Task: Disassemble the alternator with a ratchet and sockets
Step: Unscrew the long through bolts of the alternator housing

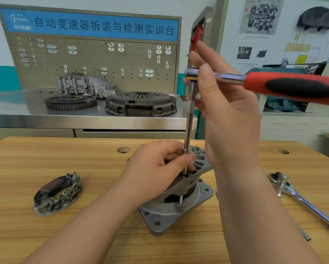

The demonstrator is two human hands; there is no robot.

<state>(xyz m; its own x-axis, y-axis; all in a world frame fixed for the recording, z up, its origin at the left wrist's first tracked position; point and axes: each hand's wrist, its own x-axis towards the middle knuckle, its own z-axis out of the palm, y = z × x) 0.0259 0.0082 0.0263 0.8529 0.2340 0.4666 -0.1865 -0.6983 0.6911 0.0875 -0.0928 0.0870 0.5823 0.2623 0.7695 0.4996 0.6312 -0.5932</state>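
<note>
The grey alternator housing (pixel 171 210) stands on the wooden bench (pixel 83 159), its upper cover tilted. A long extension bar (pixel 188 130) rises upright from a bolt hole on the cover to the head of a ratchet (pixel 293 86) with a red and black handle pointing right. My left hand (pixel 159 168) grips the lower end of the bar against the cover, thumb and fingers curled round it. My right hand (pixel 226 103) holds the ratchet near its head, thumb over the shaft. A threaded bolt end (pixel 181 199) shows below the cover.
A removed rectifier plate (pixel 58 193) lies on the bench at the left. A second chrome ratchet (pixel 300 197) lies at the right, beside a thin rod (pixel 303 234). Behind stands a steel table with a clutch cover (pixel 140 103), a ring gear (pixel 70 101) and a pegboard (pixel 95 60).
</note>
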